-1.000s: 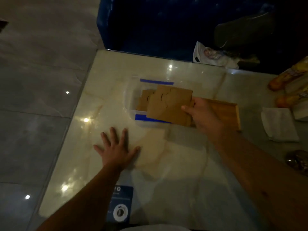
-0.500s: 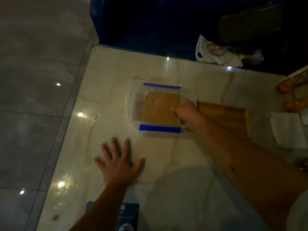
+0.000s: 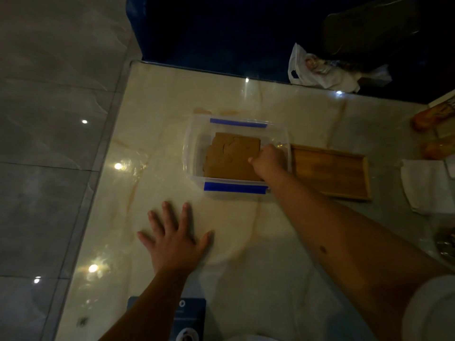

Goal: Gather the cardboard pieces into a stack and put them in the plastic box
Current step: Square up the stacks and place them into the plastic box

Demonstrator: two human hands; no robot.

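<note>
A stack of brown cardboard pieces [image 3: 231, 156] lies flat inside a clear plastic box [image 3: 189, 153] with blue strips on its near and far rims. My right hand [image 3: 268, 161] reaches into the box from the right and rests on the stack's right edge, fingers curled on it. My left hand [image 3: 172, 237] lies flat on the marble table, fingers spread, well in front of the box and holding nothing.
A wooden tray [image 3: 330, 171] sits right of the box, touching it. Folded white cloth [image 3: 426, 185] and orange packets [image 3: 433, 116] lie at the far right. A white plastic bag [image 3: 317, 70] rests at the table's back edge. The table's left edge drops to grey floor tiles [image 3: 49, 143].
My right hand has lowered the cardboard stack from above the box down into it, where it now lies flat. My left hand stayed flat on the table.
</note>
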